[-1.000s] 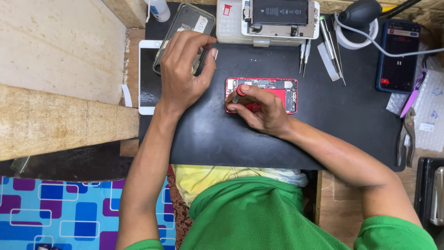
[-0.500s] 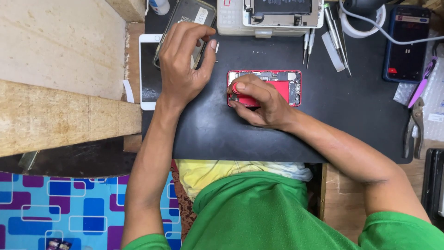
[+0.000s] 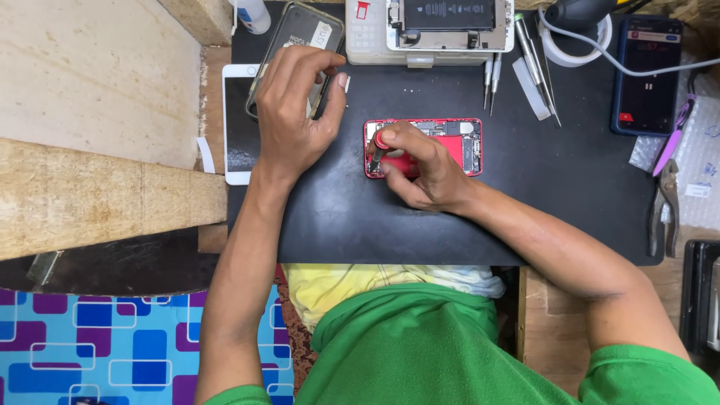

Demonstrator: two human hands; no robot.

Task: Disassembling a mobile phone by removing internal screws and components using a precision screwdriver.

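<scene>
On the far left sits a pale wood block (image 3: 97, 195), and under it a blue and purple cloth (image 3: 97, 345); next comes a white phone (image 3: 238, 142), lying flat at the edge of the black mat (image 3: 555, 195); the left hand (image 3: 296, 124) is spread over a clear case (image 3: 289, 52) at the top of the mat, with bent fingers touching it and the thumb out to the side, so the hand is partly open and presses down more than it grabs; in the middle of the mat lies a red phone (image 3: 450, 139) with its back off and its small parts showing; the right hand (image 3: 420, 169) is closed around a red screwdriver (image 3: 386, 146), whose round top pokes out by the thumb, and its tip points down into the left end of the red phone; I cannot tell if the tip touches a screw; above that, at the top edge, is a white tray (image 3: 367, 41) with an open phone (image 3: 448, 19) on it; just right of it lie thin metal tools (image 3: 536, 64); further right a dark phone (image 3: 646, 75) is plugged into a grey cable (image 3: 660, 69); at the far right lie pliers (image 3: 664, 210), off the mat.
</scene>
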